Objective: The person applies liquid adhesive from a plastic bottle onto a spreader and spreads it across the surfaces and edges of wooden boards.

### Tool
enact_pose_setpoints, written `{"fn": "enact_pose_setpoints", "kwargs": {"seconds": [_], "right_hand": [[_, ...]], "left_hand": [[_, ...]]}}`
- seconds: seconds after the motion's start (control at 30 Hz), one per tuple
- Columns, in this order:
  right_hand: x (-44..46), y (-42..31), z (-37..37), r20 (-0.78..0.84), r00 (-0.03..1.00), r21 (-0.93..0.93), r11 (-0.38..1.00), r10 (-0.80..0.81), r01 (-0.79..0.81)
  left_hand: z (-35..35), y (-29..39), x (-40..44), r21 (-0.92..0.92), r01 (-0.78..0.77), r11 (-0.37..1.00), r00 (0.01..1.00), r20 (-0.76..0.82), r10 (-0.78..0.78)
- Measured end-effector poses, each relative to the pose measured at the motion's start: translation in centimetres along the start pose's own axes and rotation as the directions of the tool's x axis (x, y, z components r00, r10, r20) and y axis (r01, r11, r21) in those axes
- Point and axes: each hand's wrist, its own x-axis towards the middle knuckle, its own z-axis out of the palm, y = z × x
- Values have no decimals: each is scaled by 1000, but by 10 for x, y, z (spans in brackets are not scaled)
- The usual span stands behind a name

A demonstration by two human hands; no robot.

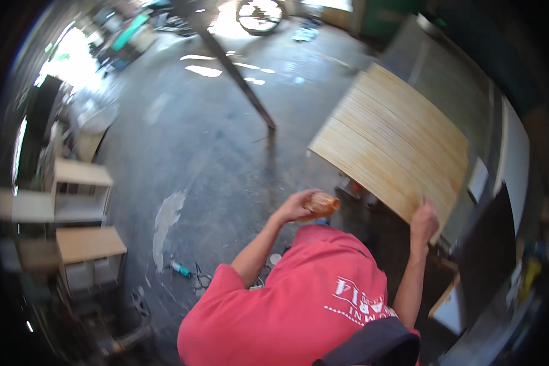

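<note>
My left hand is wrapped round an orange-brown, see-through plastic bottle. The bottle lies tilted on its side in front of my body, its mouth turned to the right. At the near right edge of a light wooden panel is my right hand, its fingers closed and the tips at the panel's surface. Whether a small thing is pinched in those fingers is blurred. The panel has striped grain and lies flat, raised above the floor.
A slanting post stands on the concrete floor. Small wooden cabinets are at the left. On the floor lie a teal power tool and a cord. Dark and white boards lean at the right; a wheel is far back.
</note>
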Motion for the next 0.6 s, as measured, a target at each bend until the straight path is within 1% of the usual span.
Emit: {"fn": "enact_pose_setpoints", "kwargs": {"seconds": [0.07,0.1,0.13,0.2,0.23,0.27,0.3,0.33,0.4,0.43,0.47,0.53,0.57,0.6], "right_hand": [[10,-7,19,127,990,-46,997,65,-59],[4,-18,23,132,991,-10,1000,-8,9],[-7,-33,23,135,988,18,997,-72,71],[-24,-65,2,202,947,58,969,-248,242],[-25,-70,1,189,943,67,961,-275,268],[-26,-72,1,169,934,138,946,-315,294],[-26,-74,1,152,925,206,926,-349,316],[-25,-77,2,147,921,210,921,-361,327],[-22,-84,3,155,919,189,924,-363,333],[-26,-89,6,285,889,149,933,-358,328],[-30,-92,4,222,861,207,885,-457,417],[-26,-112,-25,281,799,474,801,-532,366],[-22,-119,-38,277,798,473,799,-535,371],[-16,-128,-49,229,828,566,762,-512,315]], "left_hand": [[0,-4,-8,21,-64,998,997,-39,65],[1,-12,-11,1,-61,998,997,-46,61],[3,-17,-15,-87,-61,994,996,-63,56],[7,-20,-24,-128,-82,988,989,-132,65],[7,-21,-29,-100,-73,992,985,-166,55],[6,-23,-33,-98,-81,992,980,-188,61],[6,-26,-38,-103,-43,994,982,-187,23],[6,-27,-43,-109,-4,994,983,-183,-16],[8,-30,-51,-136,-43,990,977,-214,13],[9,-30,-54,-124,-33,992,972,-233,3],[5,-31,-56,-111,-23,994,968,-252,-6],[-2,-12,-63,-93,-10,996,963,-268,-15],[-2,-10,-64,-69,-30,997,951,-310,7],[-4,-7,-64,-44,-49,998,936,-351,31]]}}
